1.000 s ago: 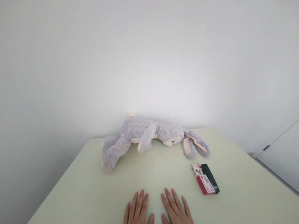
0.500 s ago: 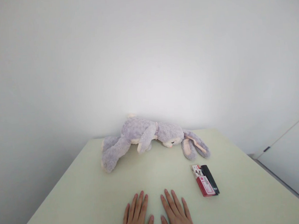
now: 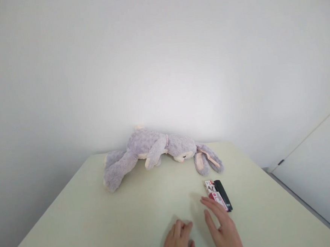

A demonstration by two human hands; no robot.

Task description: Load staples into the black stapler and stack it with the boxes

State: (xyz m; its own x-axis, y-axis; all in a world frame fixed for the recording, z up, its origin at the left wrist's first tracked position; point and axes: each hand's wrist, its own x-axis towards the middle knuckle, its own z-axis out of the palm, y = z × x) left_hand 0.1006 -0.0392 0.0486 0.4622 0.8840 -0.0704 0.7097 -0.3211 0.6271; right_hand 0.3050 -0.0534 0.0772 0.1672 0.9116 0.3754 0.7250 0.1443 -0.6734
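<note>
My right hand (image 3: 223,224) reaches beside a red-and-white box (image 3: 219,199), its fingers stretched out and its thumb apart. The fingers overlap the box's near left part in view; whether they touch it I cannot tell. Behind that box lies a small white box with a dark picture (image 3: 209,186). A long, slim black object (image 3: 223,195) lies along the right side of both boxes. Lower and to the left, my left hand (image 3: 177,241) is over the table with loosely bent fingers, its thumb apart and nothing visible in it.
A grey plush rabbit (image 3: 146,143) lies on its side along the back of the pale green table (image 3: 84,219), ears towards the right. A white wall (image 3: 161,63) rises behind it. On the right is a white panel with a dark handle (image 3: 281,162).
Both hands have left their flat resting place on the table and moved right. The right hand has come up to the boxes; the left fingers have bent. The view has shifted slightly right.
</note>
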